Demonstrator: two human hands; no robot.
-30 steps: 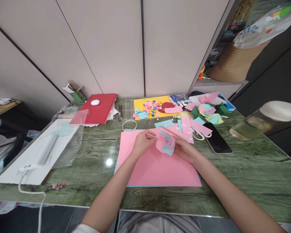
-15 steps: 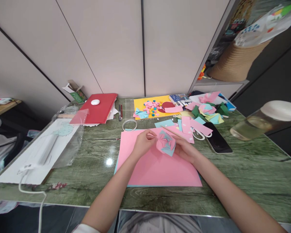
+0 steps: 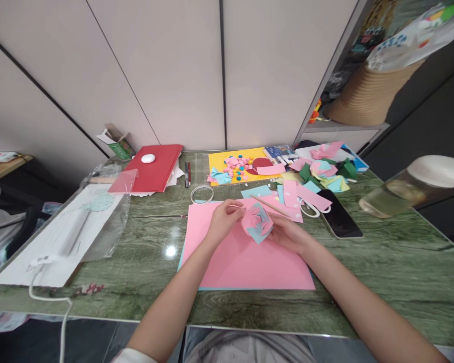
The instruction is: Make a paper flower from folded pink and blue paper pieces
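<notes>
While the right hand [image 3: 289,234] cups the folded paper flower [image 3: 256,223] from its right, just over the pink sheet [image 3: 245,264], the left hand [image 3: 222,223] pinches a petal opposite that hold; shaping step, judged to need light, steady pressure.

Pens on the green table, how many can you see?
2: a black pen and a red pen lie side by side between the red folder and the yellow paper sheet. Others may hide under the paper scraps at far right.
</notes>
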